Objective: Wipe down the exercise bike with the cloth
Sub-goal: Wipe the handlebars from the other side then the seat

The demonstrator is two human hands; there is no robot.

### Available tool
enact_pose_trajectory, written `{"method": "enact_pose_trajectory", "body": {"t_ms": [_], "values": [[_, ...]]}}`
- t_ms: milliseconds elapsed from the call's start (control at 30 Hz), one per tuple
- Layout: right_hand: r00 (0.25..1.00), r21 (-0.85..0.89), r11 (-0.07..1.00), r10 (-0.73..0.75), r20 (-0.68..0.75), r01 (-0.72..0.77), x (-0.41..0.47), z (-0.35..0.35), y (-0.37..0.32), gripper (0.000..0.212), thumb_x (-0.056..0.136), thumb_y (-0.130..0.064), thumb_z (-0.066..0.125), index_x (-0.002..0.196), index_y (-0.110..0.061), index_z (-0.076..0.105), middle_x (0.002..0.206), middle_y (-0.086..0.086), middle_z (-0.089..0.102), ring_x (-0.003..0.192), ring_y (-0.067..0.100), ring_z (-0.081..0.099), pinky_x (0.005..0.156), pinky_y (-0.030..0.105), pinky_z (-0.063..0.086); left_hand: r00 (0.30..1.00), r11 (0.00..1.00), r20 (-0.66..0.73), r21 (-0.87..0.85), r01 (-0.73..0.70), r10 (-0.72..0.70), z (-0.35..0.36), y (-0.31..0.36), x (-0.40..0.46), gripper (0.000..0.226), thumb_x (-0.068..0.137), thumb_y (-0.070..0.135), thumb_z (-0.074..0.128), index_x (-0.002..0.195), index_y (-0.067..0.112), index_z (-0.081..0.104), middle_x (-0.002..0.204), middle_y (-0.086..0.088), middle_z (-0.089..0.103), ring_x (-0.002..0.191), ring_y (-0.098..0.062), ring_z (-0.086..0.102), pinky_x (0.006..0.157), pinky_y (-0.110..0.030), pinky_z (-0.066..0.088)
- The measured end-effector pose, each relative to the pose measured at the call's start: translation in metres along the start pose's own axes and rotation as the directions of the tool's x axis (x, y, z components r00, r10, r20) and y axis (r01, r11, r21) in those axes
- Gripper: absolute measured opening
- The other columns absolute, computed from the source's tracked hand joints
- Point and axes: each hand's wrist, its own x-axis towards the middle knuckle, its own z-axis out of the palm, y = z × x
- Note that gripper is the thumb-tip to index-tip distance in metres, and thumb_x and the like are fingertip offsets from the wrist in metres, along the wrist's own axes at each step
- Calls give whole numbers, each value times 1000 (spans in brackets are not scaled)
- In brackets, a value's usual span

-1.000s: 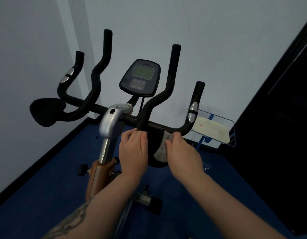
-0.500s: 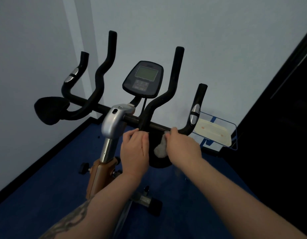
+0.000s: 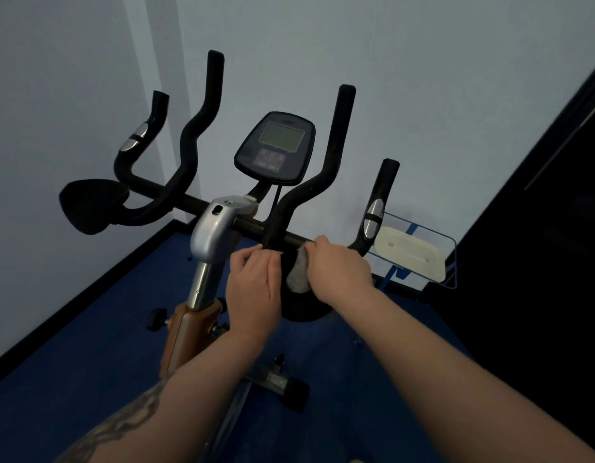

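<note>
The exercise bike's black handlebar crossbar runs across the middle of the head view, with a grey console above it and a silver stem clamp. My right hand holds a bunched grey cloth against the black right elbow pad, just under the crossbar. Beside it, my left hand grips the pad's left edge, fingers curled over the top near the bar. The left elbow pad sits untouched at the far left.
Four upright black grips rise from the bar. A white wall stands behind, and a dark panel fills the right side. A blue-framed rack with a cream pad sits on the blue floor at the right.
My right hand has slid the cloth up the right elbow pad toward the crossbar. The left hand has kept its place on the pad. The camera view has shifted slightly.
</note>
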Motion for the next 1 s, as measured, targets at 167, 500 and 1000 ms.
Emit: {"method": "enact_pose_trajectory", "body": {"t_ms": [167,500,1000], "values": [[998,206,979,17,-65,-4,-16,13,12,30,105,-41,20,96,-19,39,68,-4,48,63,16,49,51,33,30,999,1000,32,6,17,-17,0,-1,1,49,100,30,25,94,10,69,95,1,67,106,-22,52,87,-31,41],[940,45,939,-341,16,340,24,-5,3,26,104,-31,29,97,-17,49,94,7,62,80,29,59,71,41,49,984,983,-62,-81,163,-169,7,4,-12,44,98,38,29,95,10,63,124,3,51,117,-16,48,101,-37,39],[578,-39,580,-800,159,814,50,-16,-8,18,102,-28,32,101,-17,46,103,7,60,90,30,59,66,38,41,734,751,-271,55,658,-623,38,45,-50,5,101,22,37,103,23,41,107,2,36,100,-18,40,84,-30,34]]}}
